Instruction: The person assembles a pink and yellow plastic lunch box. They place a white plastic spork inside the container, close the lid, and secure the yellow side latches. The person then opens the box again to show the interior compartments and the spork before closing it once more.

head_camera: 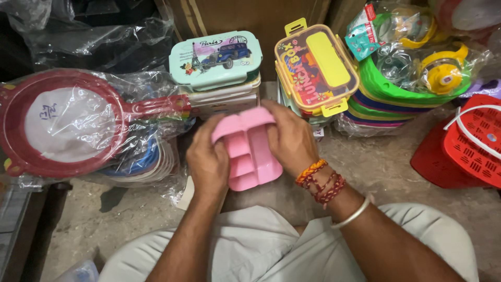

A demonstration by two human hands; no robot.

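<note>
Red sieve (62,122) wrapped in plastic at left, mint lunch box (215,59) and yellow lunch box (315,68) ahead, red basket (469,143) at right.

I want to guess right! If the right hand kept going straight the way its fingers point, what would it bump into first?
The right hand points up and leftward over the pink tray. Going on, it would probably meet the stack of lunch boxes under the mint-green lid first, though depth is unclear.

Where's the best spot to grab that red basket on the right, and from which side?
Take the red basket by its white handle, coming from above. The handle arcs across the open top, while the slotted walls look wide and tilted, so probably awkward for one hand. Neither hand is near it now.
</note>
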